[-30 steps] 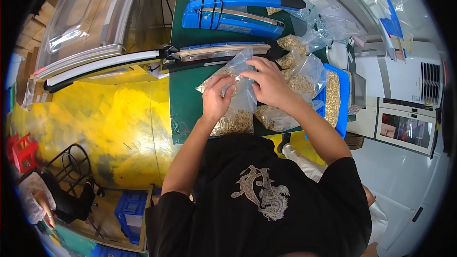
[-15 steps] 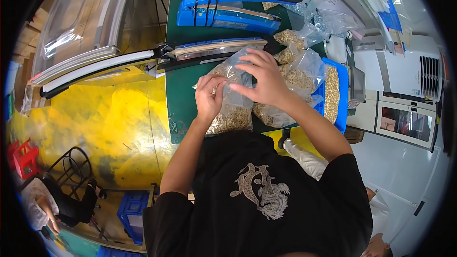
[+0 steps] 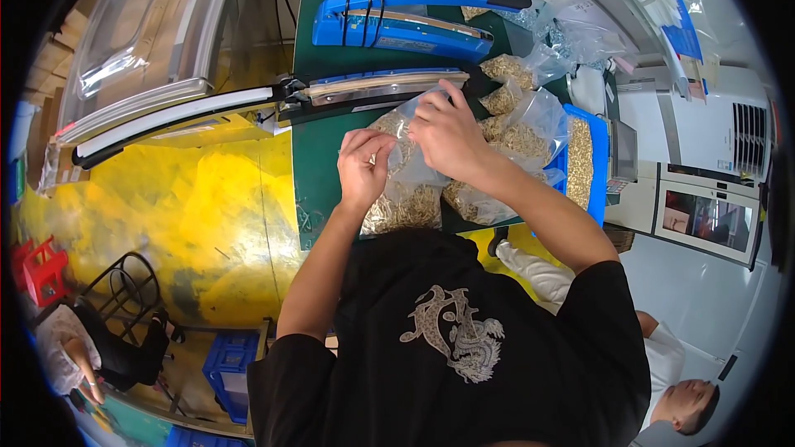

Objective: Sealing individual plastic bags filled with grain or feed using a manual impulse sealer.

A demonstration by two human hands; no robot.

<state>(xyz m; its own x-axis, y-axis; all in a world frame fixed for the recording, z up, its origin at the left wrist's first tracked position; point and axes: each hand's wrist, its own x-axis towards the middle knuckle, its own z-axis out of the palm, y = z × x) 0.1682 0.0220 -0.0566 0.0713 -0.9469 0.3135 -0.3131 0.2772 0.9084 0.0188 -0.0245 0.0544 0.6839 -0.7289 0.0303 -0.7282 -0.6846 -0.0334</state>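
A clear plastic bag of small gold-coloured pieces (image 3: 404, 209) rests at the near edge of the green table (image 3: 325, 149), against my black shirt. My left hand (image 3: 363, 172) pinches the upper left part of this bag, thumb against curled fingers. On the bag's upper right part my right hand (image 3: 447, 136) is closed too, its thumb and fingertips meeting at the plastic. Between the two hands the film is partly see-through, and the exact edge they grip is hard to make out. Just beyond them lies a long bar heat sealer (image 3: 385, 87) with its arm (image 3: 174, 118) swung out left.
A second blue sealer (image 3: 406, 21) with cord wound round it lies farther back. More filled bags (image 3: 523, 136) sit to the right, beside a blue tray (image 3: 603, 170) of gold pieces. One person (image 3: 70, 348) sits lower left; another (image 3: 683, 406) is lower right.
My right hand's fingers have gone from spread apart to closed on the bag's film, slightly lower. My left hand keeps its pinch. At lower right, more of the other person has come into view.
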